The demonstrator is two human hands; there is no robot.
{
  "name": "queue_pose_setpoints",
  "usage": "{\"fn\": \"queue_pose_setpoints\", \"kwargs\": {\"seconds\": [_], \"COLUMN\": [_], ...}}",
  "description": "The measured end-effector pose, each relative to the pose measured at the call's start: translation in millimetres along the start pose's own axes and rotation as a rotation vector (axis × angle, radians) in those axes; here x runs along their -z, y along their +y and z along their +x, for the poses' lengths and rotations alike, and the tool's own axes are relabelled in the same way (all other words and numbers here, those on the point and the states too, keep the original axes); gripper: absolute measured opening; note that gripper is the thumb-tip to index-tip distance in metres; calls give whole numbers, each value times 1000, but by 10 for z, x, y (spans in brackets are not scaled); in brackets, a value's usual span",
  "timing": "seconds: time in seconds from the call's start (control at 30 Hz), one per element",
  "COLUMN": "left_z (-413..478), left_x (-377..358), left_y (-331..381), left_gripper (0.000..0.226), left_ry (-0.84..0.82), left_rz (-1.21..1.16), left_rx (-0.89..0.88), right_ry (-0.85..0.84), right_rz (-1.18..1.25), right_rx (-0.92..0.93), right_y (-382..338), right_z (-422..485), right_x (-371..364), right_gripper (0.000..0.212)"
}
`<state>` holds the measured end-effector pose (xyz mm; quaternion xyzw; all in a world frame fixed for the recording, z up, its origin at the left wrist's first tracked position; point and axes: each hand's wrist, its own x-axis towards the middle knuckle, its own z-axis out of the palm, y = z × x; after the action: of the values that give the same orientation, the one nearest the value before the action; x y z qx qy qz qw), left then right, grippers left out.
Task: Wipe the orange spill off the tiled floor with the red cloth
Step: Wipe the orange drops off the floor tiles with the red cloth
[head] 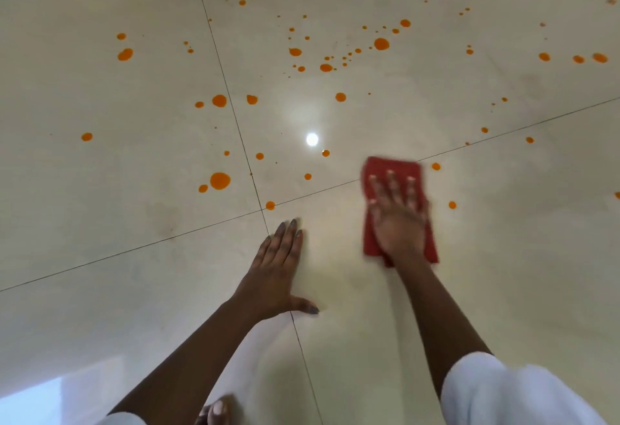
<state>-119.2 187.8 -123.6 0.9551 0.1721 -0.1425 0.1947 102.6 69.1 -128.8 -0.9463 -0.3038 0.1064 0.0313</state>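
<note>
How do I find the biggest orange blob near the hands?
Start where the tile lines cross, just beyond the left hand. Look up and left of that cross: the blob lies there. It is much bigger than the dots around it, with one small drop close beside its left edge.

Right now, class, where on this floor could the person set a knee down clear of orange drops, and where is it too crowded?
Bare: the strip between the left hand and the red cloth, the tile right of the right forearm, and the near-left tile below the grout line. Crowded with orange drops: the far tiles beyond the cloth.
</note>
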Motion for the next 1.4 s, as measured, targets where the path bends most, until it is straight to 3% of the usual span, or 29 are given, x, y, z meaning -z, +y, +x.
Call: {"fn": "queue_pose_setpoints", "kwargs": {"seconds": [0.07, 0.13, 0.23, 0.3, 0.33, 0.43, 0.53, 0.63, 0.7, 0.73, 0.83, 0.93, 1.0, 1.13, 1.17, 1.27, 1.33, 1.4], "left_z": [0, 2, -49, -109, -170, -319, -391, -388, -383, -387, -379, -375, -370, -360, -364, -384, -438, -481], "left_x": [22, 32, 34, 73, 105, 184, 196, 157, 140, 140, 132, 125, 106, 118, 126, 177, 233, 269], "left_y": [2, 34, 16, -108, -215, -464, -548, -562, -600, -611, -631, -645, -649, -651, -642, -655, -696, -727], "left_gripper": [130, 130, 128, 128, 131, 135, 135, 133, 133, 134, 136, 137, 137, 136, 135, 133, 131, 129], "left_ry": [1, 8, 36, 73, 71, 11, 3, 2, 35, 41, 58, 58, 62, 47, 46, 30, 18, 0], "left_rz": [-14, -23, -43, -58, -43, -16, -39, -58, -48, -37, -50, -65, -70, -43, -41, -33, -43, -39], "left_rx": [-1, -4, 47, 153, 197, 232, 243, 235, 242, 240, 229, 223, 238, 243, 240, 242, 277, 300], "right_ry": [57, 83, 35, 6, -47, -45, 48, -9, -4, -32, -59, 23, 75, -31, -72, -45, -7, 23], "right_rz": [110, 98, 63, 10, -31, -42, 56, 47, 20, -6, -44, 108, 97, -9, -36, 21, 102, 69], "right_rx": [-179, -171, 219, 469, 502, 215, 18, 349, 594, 625, 308, -10, 4, 504, 521, 165, -48, 36], "right_y": [186, -58, -742, -950, -966, -628, -665, -1175, -1508, -1588, -1306, -892, -1024, -1565, -1567, -1155, -943, -1039], "right_z": [-264, -739, -966, -548, -295, 24, -511, -981, -654, -389, 286, 97, -394, -281, -30, 385, 47, -504], "right_x": [-10, -79, -195, -161, -124, -85, -147, -296, -278, -242, -137, -134, -216, -273, -215, -112, -148, -250], "right_gripper": [51, 51, 52, 50, 50, 52, 50, 52, 51, 50, 51, 51, 51, 51, 51, 51, 53, 53]}}
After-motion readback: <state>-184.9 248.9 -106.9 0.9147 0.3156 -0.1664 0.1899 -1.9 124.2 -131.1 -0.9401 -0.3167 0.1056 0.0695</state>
